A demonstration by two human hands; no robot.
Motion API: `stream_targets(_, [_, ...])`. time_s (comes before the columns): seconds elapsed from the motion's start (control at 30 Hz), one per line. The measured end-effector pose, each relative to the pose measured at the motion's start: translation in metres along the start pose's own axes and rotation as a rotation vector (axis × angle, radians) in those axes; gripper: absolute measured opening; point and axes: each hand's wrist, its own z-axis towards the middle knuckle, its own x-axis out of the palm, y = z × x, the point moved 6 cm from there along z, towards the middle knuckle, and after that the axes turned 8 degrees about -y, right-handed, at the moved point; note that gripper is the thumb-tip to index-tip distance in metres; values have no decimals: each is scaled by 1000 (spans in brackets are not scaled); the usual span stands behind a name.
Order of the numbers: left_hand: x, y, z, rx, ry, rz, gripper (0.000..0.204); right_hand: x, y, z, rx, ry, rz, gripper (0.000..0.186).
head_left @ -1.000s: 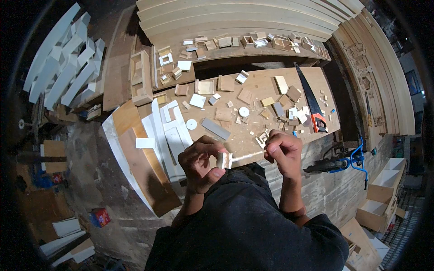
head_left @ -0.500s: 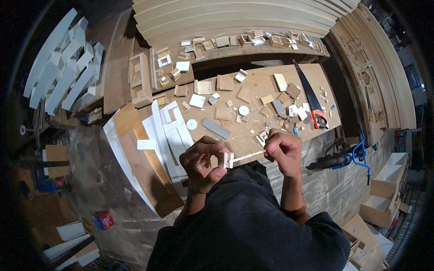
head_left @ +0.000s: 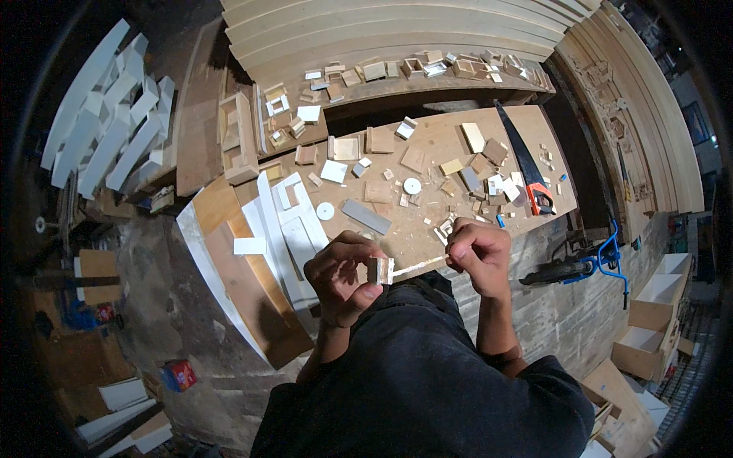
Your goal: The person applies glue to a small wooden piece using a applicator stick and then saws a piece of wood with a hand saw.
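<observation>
My left hand (head_left: 340, 282) holds a small layered wooden block (head_left: 380, 271) with pale, whitish faces between thumb and fingers, over the workbench's near edge. My right hand (head_left: 477, 256) pinches a thin, pale stick (head_left: 421, 266) with a whitish coating; it points left toward the block, and I cannot tell whether its tip touches it. Beyond my hands, the plywood workbench (head_left: 435, 122) carries several small wood offcuts, white discs (head_left: 324, 211), a grey strip (head_left: 365, 216) and small open boxes (head_left: 343, 148).
A handsaw (head_left: 513, 145) with an orange handle lies at the bench's right. White cut panels (head_left: 301, 237) lie at the left. Long boards (head_left: 397, 27) lean behind a shelf (head_left: 405, 91) of small pieces. A blue bicycle (head_left: 607, 256) stands right, near open boxes (head_left: 657, 301).
My hands stay at almost the same place, holding the block and stick. The surrounding scene has shifted slightly in view as my head moved.
</observation>
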Motion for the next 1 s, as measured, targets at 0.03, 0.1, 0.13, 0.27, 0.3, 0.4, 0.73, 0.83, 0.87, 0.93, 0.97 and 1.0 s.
stream_targets(0.03, [0, 0, 0, 2, 2, 4, 40, -1, -1, 0, 8, -12, -13, 18])
stream_targets(0.1, [-1, 0, -1, 10, 8, 7, 41, -2, -6, -3, 56, -47, 25, 18])
stream_targets(0.13, [-2, 1, -2, 15, 13, 6, 41, -2, -9, -3, 80, -65, 45, 18])
stream_targets(0.27, [-1, 0, -3, -9, 39, 10, 41, -6, -7, -4, 72, -87, 48, 20])
stream_targets(0.3, [0, 0, -3, -4, 40, 1, 40, -7, -5, -5, 63, -89, 57, 20])
stream_targets(0.4, [2, 0, -4, 20, 51, -14, 40, -4, 1, -6, 22, -63, 100, 21])
stream_targets(0.73, [11, -3, -9, 30, 68, -34, 40, -15, -13, -15, 149, -155, 227, 24])
stream_targets(0.83, [11, -1, -13, 27, 91, -26, 39, -13, -9, -18, 96, -120, 200, 25])
stream_targets(0.87, [12, -1, -13, 35, 107, -20, 39, -12, -9, -20, 90, -99, 184, 24])
stream_targets(0.93, [14, -2, -14, 25, 97, -26, 38, -12, -10, -24, 77, -58, 151, 24])
stream_targets(0.97, [15, -2, -15, 21, 91, -29, 37, -13, -10, -27, 84, -46, 157, 24])
stream_targets(1.0, [16, -2, -17, 30, 65, -37, 37, -13, -10, -30, 92, -34, 163, 24])
